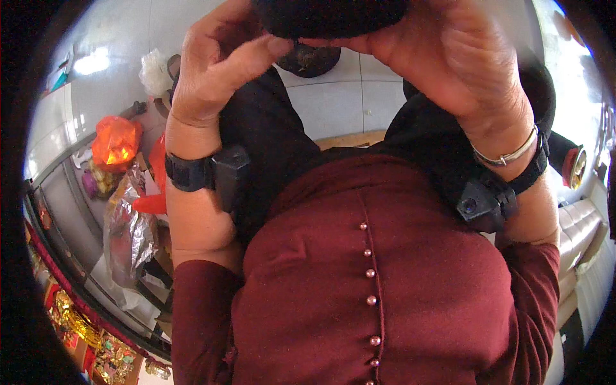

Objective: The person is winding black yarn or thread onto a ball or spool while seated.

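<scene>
At the top edge of the head view, a fuzzy black item [332, 17], perhaps of cloth, sits between my two raised hands. My left hand [224, 65] touches its left underside with the thumb. My right hand [428, 57] is at its right side, fingers along the lower edge. Most fingertips are hidden behind the item or cut off by the frame. Below it, a dark round object [309, 60] shows between my knees. Black straps with small cameras are on both forearms, and a metal bangle [505, 156] circles my right wrist.
An orange plastic bag [115, 142], a clear crinkled bag [130, 231] and a dark metal rack [72, 207] are on the left. Gold and red decorations [77, 322] lie at lower left. A round red-rimmed container [575, 167] and a pale padded seat [580, 231] are on the right.
</scene>
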A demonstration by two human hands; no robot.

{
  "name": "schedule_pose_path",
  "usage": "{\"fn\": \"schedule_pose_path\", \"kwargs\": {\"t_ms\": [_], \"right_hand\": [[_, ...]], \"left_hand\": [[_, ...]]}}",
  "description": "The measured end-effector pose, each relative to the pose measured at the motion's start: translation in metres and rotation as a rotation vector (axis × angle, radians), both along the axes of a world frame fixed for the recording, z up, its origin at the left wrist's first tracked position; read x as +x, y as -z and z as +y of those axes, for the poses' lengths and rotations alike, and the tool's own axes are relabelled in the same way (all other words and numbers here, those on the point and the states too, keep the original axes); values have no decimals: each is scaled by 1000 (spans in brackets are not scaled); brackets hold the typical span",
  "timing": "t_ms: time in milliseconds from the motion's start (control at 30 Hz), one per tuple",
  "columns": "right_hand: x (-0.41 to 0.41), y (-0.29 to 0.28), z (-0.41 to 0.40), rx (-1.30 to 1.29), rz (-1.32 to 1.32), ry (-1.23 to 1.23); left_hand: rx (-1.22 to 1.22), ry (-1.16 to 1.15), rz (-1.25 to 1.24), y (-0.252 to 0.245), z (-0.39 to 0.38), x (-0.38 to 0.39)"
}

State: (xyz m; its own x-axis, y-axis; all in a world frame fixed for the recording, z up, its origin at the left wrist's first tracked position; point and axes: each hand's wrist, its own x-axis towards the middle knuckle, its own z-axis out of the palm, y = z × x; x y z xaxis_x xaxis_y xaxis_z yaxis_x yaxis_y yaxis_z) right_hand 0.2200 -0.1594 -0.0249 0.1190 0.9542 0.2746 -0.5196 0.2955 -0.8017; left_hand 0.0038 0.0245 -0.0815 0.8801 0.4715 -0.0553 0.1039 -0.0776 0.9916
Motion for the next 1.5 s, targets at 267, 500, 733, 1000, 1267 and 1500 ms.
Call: {"fn": "schedule_pose_path", "kwargs": {"t_ms": [267,500,733,1000,1267,1500], "right_hand": [[-29,-41,-14,-484,-140,123],[-11,-54,-5,-568,-98,-14],[-11,-38,-5,-500,31,-19],[-17,-29,-7,-464,17,249],[-25,-48,-9,-554,-661,386],[-28,-56,-9,-630,-916,314]], "left_hand": [[46,-42,64,-23,-23,12],[23,-29,61,-23,-19,11],[1,48,76,-22,-14,17],[84,44,-30,-30,-40,30],[136,110,-99,-36,-37,30],[118,79,-168,-37,-31,25]]}}
